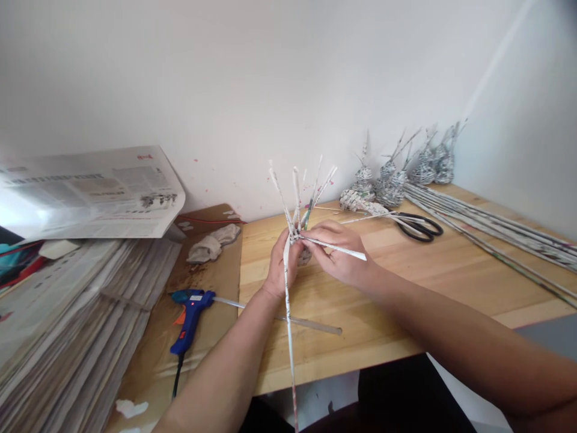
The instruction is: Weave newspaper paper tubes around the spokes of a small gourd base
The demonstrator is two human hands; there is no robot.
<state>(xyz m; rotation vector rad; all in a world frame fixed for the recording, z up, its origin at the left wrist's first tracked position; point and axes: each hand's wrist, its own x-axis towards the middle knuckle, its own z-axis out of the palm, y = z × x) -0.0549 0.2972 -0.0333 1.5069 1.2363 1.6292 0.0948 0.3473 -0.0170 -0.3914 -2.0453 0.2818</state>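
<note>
- Gripping a small woven paper piece [305,255] at the centre of the frame, the left hand [282,264] curls around its base; upright paper tubes [295,198] fan out above it.
- The right hand [336,255] pinches one flattened paper strip [342,249] that runs sideways toward the right.
- Another long strip [289,337] hangs down from the piece past the bench [451,282] edge.
- A blue glue gun [189,316] lies at lower left on a brown board, a glue stick [311,325] reaching right from it.
- Black scissors [417,227] rest right of centre, near finished woven pieces [392,180] against the wall.
- Long paper tubes [496,228] lie at right; stacked newspapers [67,313] fill the left.
</note>
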